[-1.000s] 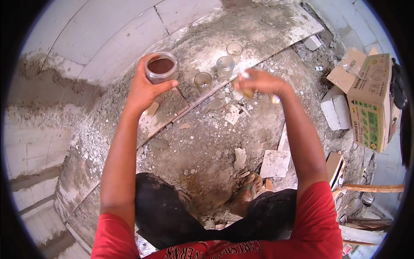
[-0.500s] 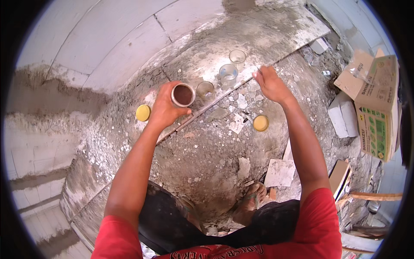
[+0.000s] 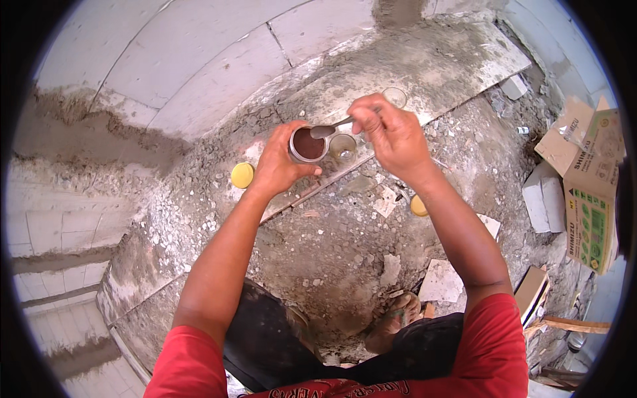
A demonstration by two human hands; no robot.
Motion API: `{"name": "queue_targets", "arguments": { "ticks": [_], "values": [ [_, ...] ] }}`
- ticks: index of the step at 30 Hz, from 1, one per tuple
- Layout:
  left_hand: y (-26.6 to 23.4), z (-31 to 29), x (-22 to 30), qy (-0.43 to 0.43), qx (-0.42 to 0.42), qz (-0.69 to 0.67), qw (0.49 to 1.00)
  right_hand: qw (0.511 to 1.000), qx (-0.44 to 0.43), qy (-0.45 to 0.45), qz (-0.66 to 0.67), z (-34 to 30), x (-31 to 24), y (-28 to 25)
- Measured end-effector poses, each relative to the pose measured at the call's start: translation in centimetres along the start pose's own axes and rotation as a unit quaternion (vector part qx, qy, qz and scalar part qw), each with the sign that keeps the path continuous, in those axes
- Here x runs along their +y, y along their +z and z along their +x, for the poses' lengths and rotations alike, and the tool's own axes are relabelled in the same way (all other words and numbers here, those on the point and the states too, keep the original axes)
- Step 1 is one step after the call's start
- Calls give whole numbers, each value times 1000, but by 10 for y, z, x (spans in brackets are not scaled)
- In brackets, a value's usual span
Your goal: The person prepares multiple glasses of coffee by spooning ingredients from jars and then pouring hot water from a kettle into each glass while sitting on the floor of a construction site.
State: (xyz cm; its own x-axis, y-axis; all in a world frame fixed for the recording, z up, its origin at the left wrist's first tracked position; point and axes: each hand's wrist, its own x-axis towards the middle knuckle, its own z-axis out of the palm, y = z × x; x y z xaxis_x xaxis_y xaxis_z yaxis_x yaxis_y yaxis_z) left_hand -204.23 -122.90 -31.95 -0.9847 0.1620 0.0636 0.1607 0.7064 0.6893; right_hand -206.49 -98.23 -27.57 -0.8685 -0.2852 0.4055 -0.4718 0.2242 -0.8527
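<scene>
From head view: open jar [image 3: 307, 160] of brown powder [image 3: 307, 143], with spoon [image 3: 323, 132] at its mouth.
Clamped around the jar's side with left hand [image 3: 282, 159]; apart from it, to the right of the jar, right hand [image 3: 391, 136], with spoon handle pinched in fingers. Already done: jar uncovered, spoon brought over the powder; cannot tell if touching it. Just right of the jar: clear glass [image 3: 343, 148], seemingly without powder, so likely not yet served. Farther up-right from the jar: second glass [image 3: 395, 97], partly behind the hand. Left below the jar: yellow lid [image 3: 243, 175], not yet back on.
</scene>
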Motion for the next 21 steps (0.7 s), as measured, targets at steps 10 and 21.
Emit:
{"name": "queue_targets", "arguments": {
  "ticks": [10, 21],
  "values": [
    [-1, -1, 4, -34, -42, -1, 999, 990, -22, -29, -134, 0, 15, 44],
    [8, 3, -5, -49, -56, -18, 997, 941, 121, 297, 103, 14, 45, 33]
  ]
}}
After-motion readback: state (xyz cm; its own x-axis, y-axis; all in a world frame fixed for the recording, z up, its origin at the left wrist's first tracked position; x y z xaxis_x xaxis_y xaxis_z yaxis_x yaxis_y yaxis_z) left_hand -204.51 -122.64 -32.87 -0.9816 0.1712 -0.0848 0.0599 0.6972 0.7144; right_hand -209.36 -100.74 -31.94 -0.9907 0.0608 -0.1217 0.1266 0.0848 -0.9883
